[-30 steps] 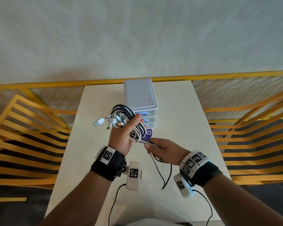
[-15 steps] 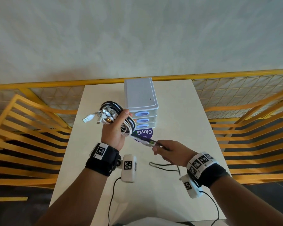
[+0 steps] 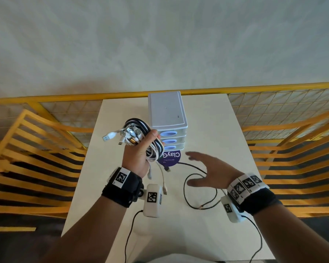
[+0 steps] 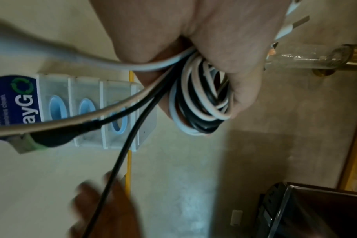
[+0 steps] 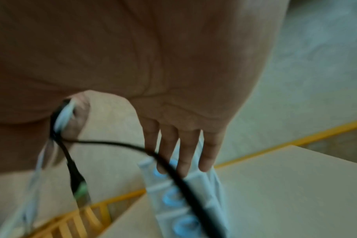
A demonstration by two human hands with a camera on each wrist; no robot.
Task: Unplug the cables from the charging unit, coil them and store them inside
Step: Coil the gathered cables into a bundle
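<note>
The bundle of coiled cables [image 3: 141, 138], white and black, sits clamped in the grip of the left hand [image 3: 138, 154], raised above the worktop [image 3: 213, 130] just left of the drawer unit [image 3: 167, 118], plugs fanning out to the left. The right hand [image 3: 207, 171] hovers low with fingers spread, holding nothing, over a loose black cable [image 3: 196, 186] that trails across the worktop. The left wrist view shows the coil [image 4: 198, 103] wrapped by curled fingers and a green-tipped plug [image 4: 43, 140] dangling; the right wrist view shows straight fingers [image 5: 185, 151] near the drawers.
</note>
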